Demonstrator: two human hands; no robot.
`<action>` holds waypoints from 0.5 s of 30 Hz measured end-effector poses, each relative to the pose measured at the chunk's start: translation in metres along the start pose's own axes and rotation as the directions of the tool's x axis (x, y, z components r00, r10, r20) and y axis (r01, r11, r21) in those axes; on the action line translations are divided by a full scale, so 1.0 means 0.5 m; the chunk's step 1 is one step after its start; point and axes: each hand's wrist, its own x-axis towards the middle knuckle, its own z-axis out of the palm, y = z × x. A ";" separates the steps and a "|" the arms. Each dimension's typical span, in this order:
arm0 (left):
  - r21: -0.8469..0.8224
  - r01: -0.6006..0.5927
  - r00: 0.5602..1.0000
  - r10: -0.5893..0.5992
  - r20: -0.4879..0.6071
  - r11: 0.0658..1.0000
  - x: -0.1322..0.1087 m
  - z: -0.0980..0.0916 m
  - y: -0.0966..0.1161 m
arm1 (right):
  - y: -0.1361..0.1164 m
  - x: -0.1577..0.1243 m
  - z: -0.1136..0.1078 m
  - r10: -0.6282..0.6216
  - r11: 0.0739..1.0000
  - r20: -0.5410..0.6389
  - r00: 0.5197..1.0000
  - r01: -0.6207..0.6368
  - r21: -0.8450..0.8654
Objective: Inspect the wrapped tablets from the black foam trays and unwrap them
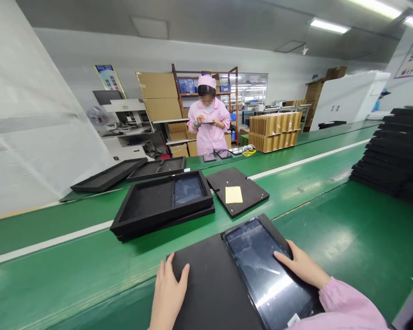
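Observation:
My left hand (168,293) lies flat and open on the left edge of a black foam tray (206,284) in front of me. In the tray's right half sits a glossy dark tablet screen (265,270). My right hand (303,266) rests on the screen's right side, fingers stretched flat across the glass. A pink sleeve covers my right wrist. Neither hand grips anything.
On the green conveyor lie a stacked black tray holding one screen (161,201), a black foam pad with a yellow sheet (234,195) and two more trays (131,172). A tall stack of black trays (395,156) stands right. A person in pink (208,121) works opposite, near boxes (274,130).

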 end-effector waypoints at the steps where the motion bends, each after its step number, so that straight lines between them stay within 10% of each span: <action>1: -0.008 0.016 1.000 -0.016 0.010 1.000 0.003 0.005 -0.004 | -0.002 0.000 0.003 0.000 1.000 0.024 1.000 -0.001 0.029; 15: -0.106 0.021 0.999 -0.016 0.052 0.994 0.015 0.007 -0.041 | 0.006 -0.034 -0.026 0.172 0.746 0.181 0.968 -0.248 0.618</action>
